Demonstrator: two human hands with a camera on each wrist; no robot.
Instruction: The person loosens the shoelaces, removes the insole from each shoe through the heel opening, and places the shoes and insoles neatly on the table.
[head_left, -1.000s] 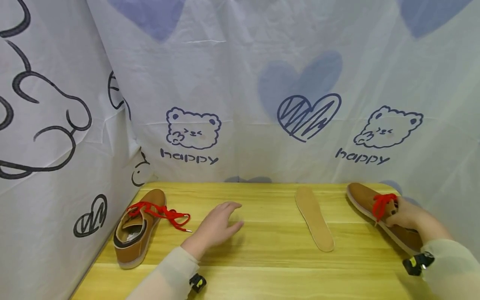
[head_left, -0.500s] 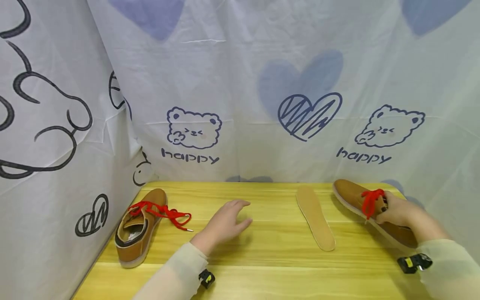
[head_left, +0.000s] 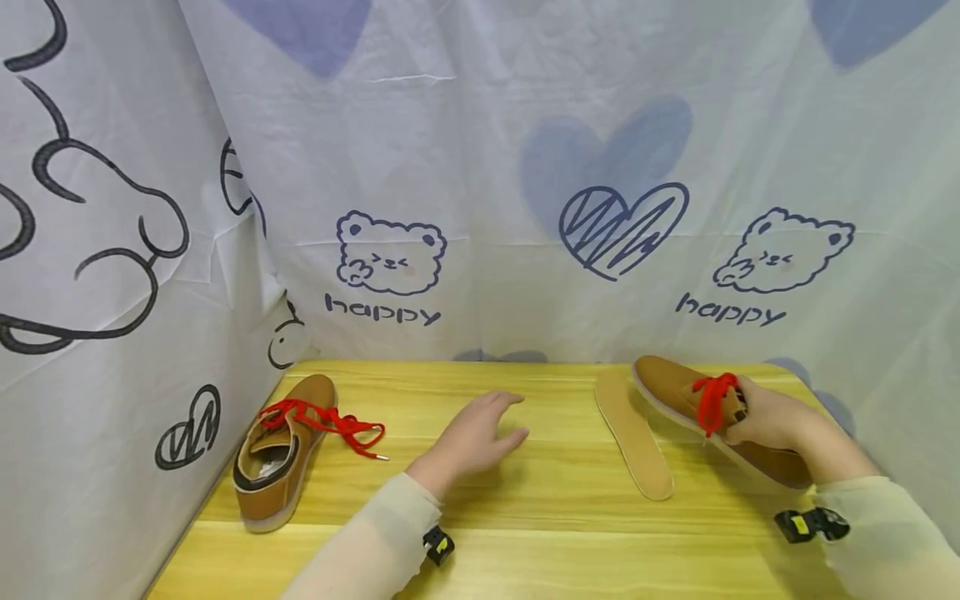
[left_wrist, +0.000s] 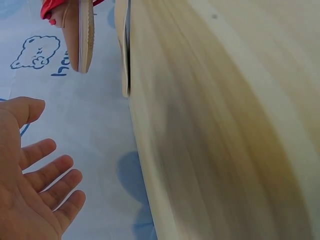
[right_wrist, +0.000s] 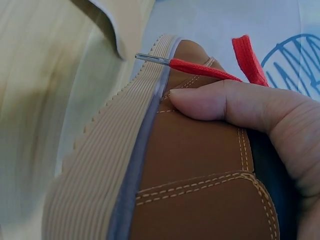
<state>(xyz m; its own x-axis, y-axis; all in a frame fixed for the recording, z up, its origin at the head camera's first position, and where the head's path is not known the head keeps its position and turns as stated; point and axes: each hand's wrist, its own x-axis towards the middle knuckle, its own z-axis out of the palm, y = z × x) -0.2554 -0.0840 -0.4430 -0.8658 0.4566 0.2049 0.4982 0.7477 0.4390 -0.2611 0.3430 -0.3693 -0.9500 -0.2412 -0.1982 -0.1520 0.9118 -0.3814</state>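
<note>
My right hand [head_left: 772, 418] grips a brown shoe [head_left: 675, 388] with red laces across its middle and holds it above the table at the right. In the right wrist view the thumb [right_wrist: 200, 100] presses on the shoe's side [right_wrist: 195, 150], near a metal-tipped red lace [right_wrist: 195, 67]. My left hand [head_left: 474, 437] hovers over the middle of the table with fingers relaxed and holds nothing; the left wrist view shows its fingers [left_wrist: 52, 172] spread. Between the hands lies a flat tan insole [head_left: 637, 442], its far end close to the held shoe's toe.
A second brown shoe [head_left: 273, 467] stands at the table's left, its red laces [head_left: 341, 425] loose and trailing to the right. The yellow wood-grain table [head_left: 555, 508] meets a printed white cloth [head_left: 495, 275] at the back and left.
My right hand has carried the shoe leftward, from the table's right side to beside the insole. My left hand has drifted to the right, its fingers still relaxed.
</note>
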